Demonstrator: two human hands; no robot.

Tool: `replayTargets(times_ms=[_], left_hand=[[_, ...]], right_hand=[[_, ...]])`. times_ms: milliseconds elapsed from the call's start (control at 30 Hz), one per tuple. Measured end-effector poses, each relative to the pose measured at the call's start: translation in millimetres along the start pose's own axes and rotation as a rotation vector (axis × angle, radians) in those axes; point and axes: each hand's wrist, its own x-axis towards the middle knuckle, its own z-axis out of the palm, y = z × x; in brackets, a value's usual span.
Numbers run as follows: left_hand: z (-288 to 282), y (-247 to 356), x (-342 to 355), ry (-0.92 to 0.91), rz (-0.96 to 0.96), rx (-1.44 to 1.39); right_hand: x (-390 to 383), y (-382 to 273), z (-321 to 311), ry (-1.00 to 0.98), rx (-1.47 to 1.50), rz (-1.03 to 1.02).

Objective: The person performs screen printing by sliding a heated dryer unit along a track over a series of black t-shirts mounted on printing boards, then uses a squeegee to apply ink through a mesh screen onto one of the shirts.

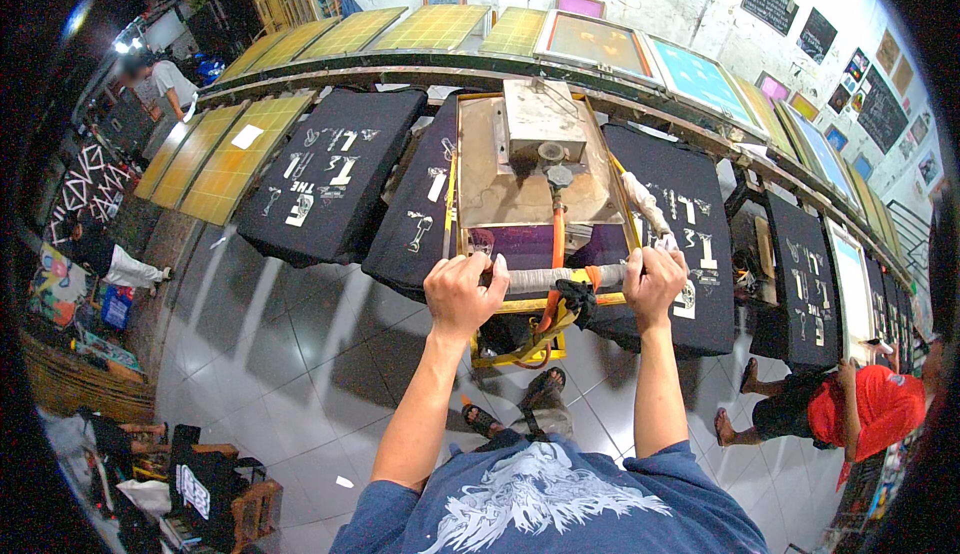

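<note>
My left hand [463, 294] is closed around the left end of a grey tape-wrapped handlebar [530, 280]. The right end of the same bar is in the grip of my right hand [654, 282]. The bar belongs to a yellow-framed machine, which looks like a flash dryer, with a flat metal panel [490, 194] and a metal box [543, 119] on top. An orange gas hose [556, 224] runs from a round fitting down past the bar. Beneath the panel lie black printed T-shirts, partly hidden: one shirt [405, 224] shows on the left, another [690, 214] on the right.
Another printed black shirt [335, 169] lies farther left, beside yellow mesh screens [240, 159]. More screens [435, 29] lean along the wall. A person in red [870, 409] stands at the right; another person [170, 89] is far left. A wooden chair [255, 509] stands lower left.
</note>
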Motion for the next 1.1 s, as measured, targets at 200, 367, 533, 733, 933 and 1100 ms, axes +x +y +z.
replayTargets(times_ms=[200, 367, 533, 733, 933, 1100], left_hand=[[-0.4, 0.1, 0.2, -0.001, 0.001, 0.003], [0.4, -1.0, -0.6, -0.003, -0.004, 0.002], [-2.3, 1.4, 1.3, -0.01, -0.008, 0.017], [-0.2, -1.6, -0.8, -0.01, -0.004, -0.002], [0.7, -1.6, -0.8, 0.0, -0.001, -0.002], [0.0, -0.6, 0.3, 0.009, 0.002, 0.003]], right_hand=[[0.1, 0.4, 1.0, 0.011, 0.005, -0.006], [-0.2, 1.3, 0.6, -0.001, -0.029, -0.014], [0.2, -1.0, 0.5, 0.009, -0.01, -0.005], [-0.5, -0.1, 1.0, 0.008, -0.005, 0.001], [-1.4, 1.5, 2.0, 0.005, -0.007, 0.0], [-0.2, -1.4, 0.6, 0.007, 0.012, 0.005]])
